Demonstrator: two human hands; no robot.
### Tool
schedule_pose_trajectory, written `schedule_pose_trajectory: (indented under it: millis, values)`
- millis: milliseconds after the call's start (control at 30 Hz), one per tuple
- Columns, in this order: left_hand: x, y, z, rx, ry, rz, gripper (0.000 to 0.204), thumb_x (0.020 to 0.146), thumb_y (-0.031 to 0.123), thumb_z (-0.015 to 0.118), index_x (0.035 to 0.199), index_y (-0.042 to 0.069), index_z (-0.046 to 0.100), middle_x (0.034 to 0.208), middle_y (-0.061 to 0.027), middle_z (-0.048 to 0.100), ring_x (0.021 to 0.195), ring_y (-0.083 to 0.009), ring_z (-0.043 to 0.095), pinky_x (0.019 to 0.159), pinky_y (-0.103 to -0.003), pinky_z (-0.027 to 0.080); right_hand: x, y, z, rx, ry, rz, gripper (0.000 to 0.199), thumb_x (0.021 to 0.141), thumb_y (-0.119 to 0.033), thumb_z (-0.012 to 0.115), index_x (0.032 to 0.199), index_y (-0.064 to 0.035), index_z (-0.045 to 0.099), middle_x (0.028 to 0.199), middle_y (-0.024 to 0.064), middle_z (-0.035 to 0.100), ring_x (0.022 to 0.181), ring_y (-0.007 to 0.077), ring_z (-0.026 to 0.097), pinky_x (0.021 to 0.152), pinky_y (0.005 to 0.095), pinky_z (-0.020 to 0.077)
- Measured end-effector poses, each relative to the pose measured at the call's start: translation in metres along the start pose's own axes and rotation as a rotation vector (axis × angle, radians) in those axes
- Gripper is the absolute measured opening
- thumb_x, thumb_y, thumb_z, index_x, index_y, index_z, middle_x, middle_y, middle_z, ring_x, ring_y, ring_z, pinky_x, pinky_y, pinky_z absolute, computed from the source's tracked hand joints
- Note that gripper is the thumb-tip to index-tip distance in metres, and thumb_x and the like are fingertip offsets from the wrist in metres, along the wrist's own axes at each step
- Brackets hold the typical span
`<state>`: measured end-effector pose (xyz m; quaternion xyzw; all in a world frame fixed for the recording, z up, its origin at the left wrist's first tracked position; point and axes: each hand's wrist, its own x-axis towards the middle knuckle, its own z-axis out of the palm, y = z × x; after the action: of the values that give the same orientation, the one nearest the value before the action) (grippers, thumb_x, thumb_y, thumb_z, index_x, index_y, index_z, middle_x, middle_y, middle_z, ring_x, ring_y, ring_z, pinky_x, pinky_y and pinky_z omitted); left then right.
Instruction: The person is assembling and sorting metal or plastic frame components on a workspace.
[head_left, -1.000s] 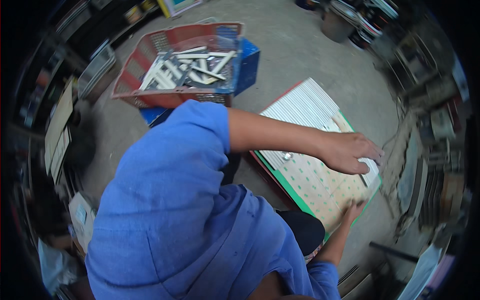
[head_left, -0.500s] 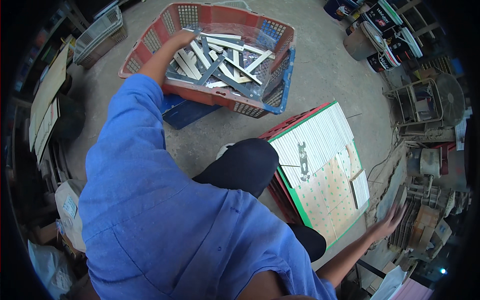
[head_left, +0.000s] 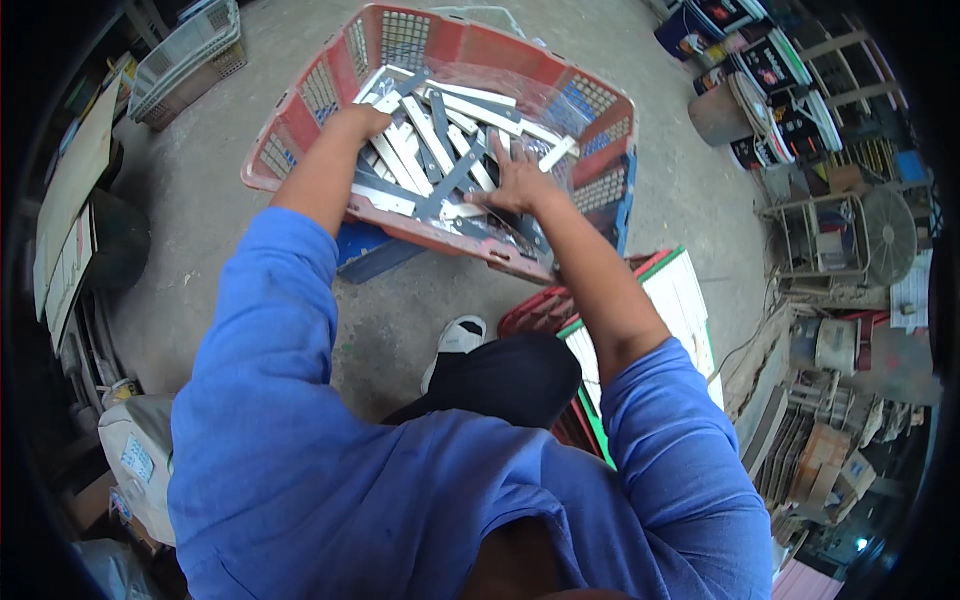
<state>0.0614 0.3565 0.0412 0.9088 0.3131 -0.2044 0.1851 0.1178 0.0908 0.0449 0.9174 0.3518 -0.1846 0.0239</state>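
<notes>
Red basket (head_left: 482,46) walls enclose strips (head_left: 450,182), splayed right fingers (head_left: 503,162) and left fingers (head_left: 376,122) of unclear grip, with grey floor (head_left: 205,250) beyond.

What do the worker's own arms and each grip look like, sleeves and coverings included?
The left sleeve and right sleeve are loose, creased, plain blue cloth, leaving the left forearm and right forearm bare. The left grip and right grip are both ungloved.

The floor (head_left: 215,255) was of grey colour. At the right side, a metal frame (head_left: 822,273) stood beside a round fan (head_left: 893,236); lower, a small light (head_left: 862,545) shone.
</notes>
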Motion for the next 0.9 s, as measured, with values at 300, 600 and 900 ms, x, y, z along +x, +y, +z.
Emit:
schedule_pose_trajectory:
  millis: [300,600,900]
  values:
    - [-0.034,0.010,-0.017,0.082,0.125,0.116,0.051,0.078,0.032,0.042,0.125,0.013,0.048,0.126,-0.0120,0.050,0.114,-0.0278,0.050,0.094,-0.042,0.040,0.037,0.010,0.017,0.098,0.070,0.285,0.112,0.061,-0.052,0.071,0.141,-0.0141,0.003,0.140,0.0260,0.020,0.132,0.0417,0.013,0.102,0.0464,0.0286]
    - [-0.032,0.011,-0.017,0.156,0.156,0.157,0.055,0.080,0.032,0.037,0.131,0.013,0.041,0.124,-0.0133,0.050,0.112,-0.0278,0.050,0.093,-0.040,0.040,0.056,0.018,0.021,0.176,0.119,0.460,0.100,0.061,-0.052,0.070,0.134,0.0020,0.027,0.130,0.0279,0.035,0.126,0.0433,0.023,0.102,0.0454,0.0273]
    - [-0.029,0.013,-0.011,0.126,0.197,0.150,0.047,0.076,0.027,0.043,0.119,0.012,0.055,0.120,-0.0126,0.055,0.108,-0.0268,0.054,0.089,-0.042,0.043,0.038,0.011,0.023,0.121,0.112,0.533,0.090,0.061,-0.054,0.068,0.120,0.0100,0.044,0.138,0.0322,0.017,0.118,0.0438,0.037,0.100,0.0475,0.0306]
